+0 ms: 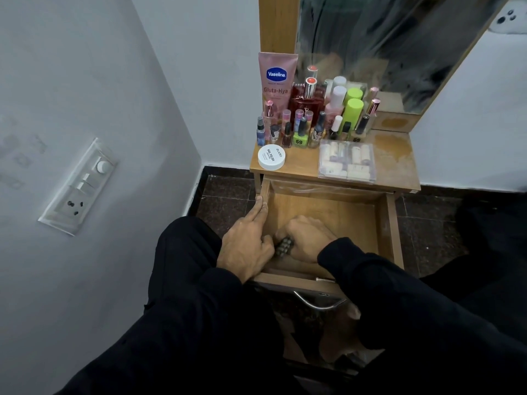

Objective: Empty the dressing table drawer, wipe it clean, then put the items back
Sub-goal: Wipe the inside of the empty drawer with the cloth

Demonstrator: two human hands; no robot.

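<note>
The wooden drawer (387, 223) of the dressing table is pulled out below the tabletop, and its visible floor is bare. My left hand (248, 240) rests on the drawer's left wall, fingers stretched along the rim. Inside the drawer's near left corner, my right hand (308, 238) is closed on a small dark grey cloth (283, 245), pressed against the bottom. On the tabletop (399, 163) stand a pink Vaseline tube (276, 78), a red perfume bottle (306, 101), several nail polish bottles (299, 135), a white round jar (271, 156) and a clear plastic box (346, 162).
A mirror (385, 47) in a wooden frame rises behind the bottles. A white wall with a switch and socket panel (79, 186) is on the left. Dark stone floor (225, 201) surrounds the table. A metal drawer handle (316, 303) sticks out toward me.
</note>
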